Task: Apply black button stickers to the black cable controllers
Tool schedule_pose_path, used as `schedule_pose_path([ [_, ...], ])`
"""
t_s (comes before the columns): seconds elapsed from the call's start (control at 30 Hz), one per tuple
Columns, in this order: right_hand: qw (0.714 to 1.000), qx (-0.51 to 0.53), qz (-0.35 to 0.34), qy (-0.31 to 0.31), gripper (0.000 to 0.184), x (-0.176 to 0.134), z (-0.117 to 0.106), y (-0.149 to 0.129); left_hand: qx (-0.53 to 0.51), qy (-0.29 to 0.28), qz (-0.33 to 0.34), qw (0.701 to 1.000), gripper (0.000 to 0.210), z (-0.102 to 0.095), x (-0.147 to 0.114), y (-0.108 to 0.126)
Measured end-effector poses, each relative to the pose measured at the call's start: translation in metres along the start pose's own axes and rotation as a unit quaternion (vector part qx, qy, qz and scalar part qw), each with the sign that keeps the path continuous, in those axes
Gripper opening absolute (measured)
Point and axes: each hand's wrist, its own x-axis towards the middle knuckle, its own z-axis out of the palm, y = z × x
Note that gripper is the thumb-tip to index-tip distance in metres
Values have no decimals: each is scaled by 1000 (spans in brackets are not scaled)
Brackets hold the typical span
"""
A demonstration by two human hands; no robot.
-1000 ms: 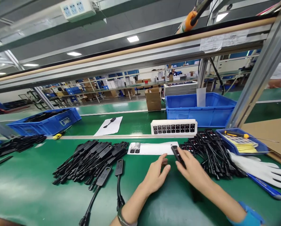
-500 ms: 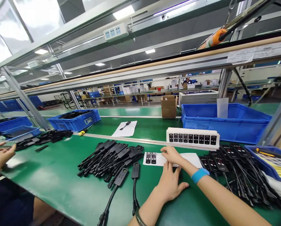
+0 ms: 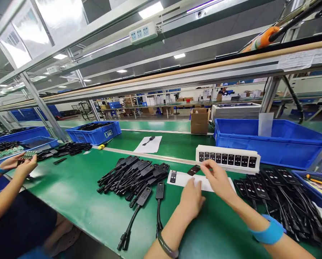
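Observation:
Between the thumb and fingertips of my right hand (image 3: 217, 178) is a small black label (image 3: 193, 170), tilted just above the backing sheet. The white backing sheet (image 3: 181, 178) lies on the green bench, with one black label (image 3: 173, 176) stuck at its left end. My left hand (image 3: 191, 199) rests at the sheet's near edge, fingers loosely extended and slightly blurred, holding nothing visible. Left of it, two black cable modules (image 3: 144, 196) lie with their cables toward me. Behind them is a pile of similar modules (image 3: 134, 176).
A stack of label strips (image 3: 228, 160) stands behind my hands. Labelled modules (image 3: 271, 183) are heaped at right, near a large blue bin (image 3: 268, 151). A smaller blue bin (image 3: 96, 133) sits back left. A co-worker's hands (image 3: 27, 165) hold a circuit board at far left.
My right hand has lifted one label off the backing sheet, leaving a single label at its left end. My left hand has drawn its fingers in slightly. The view has shifted a little left.

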Motion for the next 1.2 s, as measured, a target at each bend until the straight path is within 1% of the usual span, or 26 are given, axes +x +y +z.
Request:
schedule_pose_path([
  [0.07, 998, 36, 41, 21, 20, -23, -24, 4, 76, 32, -118, 990, 34, -22, -1, -9],
  [0.13, 993, 65, 87, 34, 21, -49, -43, 12, 135, 56, -222, 964, 33, -43, -6, -24],
  [0.2, 989, 80, 118, 44, 22, -73, -54, 23, 166, 49, -288, 942, 36, -59, -13, -39],
  [0.23, 987, 86, 128, 54, 23, -82, -56, 28, 170, 34, -306, 936, 38, -63, -16, -44],
  [0.27, 984, 95, 137, 67, 24, -90, -58, 32, 169, 18, -313, 934, 38, -66, -18, -48],
  [0.33, 976, 118, 155, 92, 25, -99, -58, 36, 153, -13, -297, 943, 33, -65, -19, -47],
  [0.43, 967, 160, 174, 97, 26, -103, -55, 35, 103, -39, -224, 968, 20, -52, -16, -28],
  [0.5, 962, 187, 179, 84, 27, -102, -55, 31, 61, -51, -174, 982, 19, -37, -15, -11],
  [0.57, 959, 207, 183, 71, 27, -100, -55, 26, -50, -66, -140, 987, 21, -20, -17, 4],
  [0.6, 957, 212, 186, 66, 28, -100, -55, 25, -132, -75, -131, 980, 23, -12, -19, 10],
  [0.63, 956, 216, 190, 62, 28, -99, -55, 23, -223, -87, -130, 962, 27, -3, -20, 14],
  [0.67, 954, 219, 195, 61, 29, -99, -55, 23, -311, -99, -133, 936, 31, 5, -22, 18],
  [0.7, 953, 222, 200, 60, 29, -99, -56, 22, -382, -109, -140, 907, 35, 12, -23, 21],
  [0.73, 950, 226, 205, 61, 29, -99, -56, 22, -431, -116, -150, 882, 39, 18, -24, 23],
  [0.83, 942, 248, 219, 62, 29, -99, -56, 24, -540, -134, -180, 811, 47, 28, -27, 31],
  [0.93, 936, 257, 231, 62, 29, -99, -55, 26, -634, -179, -189, 728, 52, 27, -31, 38],
  [0.97, 936, 255, 234, 64, 29, -99, -54, 26, -651, -195, -189, 709, 56, 25, -32, 39],
  [1.0, 936, 251, 237, 65, 29, -99, -54, 27, -659, -206, -188, 698, 59, 23, -33, 41],
  [1.03, 937, 246, 239, 64, 29, -99, -53, 27, -662, -213, -188, 694, 62, 21, -34, 42],
  [1.2, 945, 219, 239, 38, 26, -101, -49, 28, -667, -243, -174, 682, 64, 17, -37, 45],
])
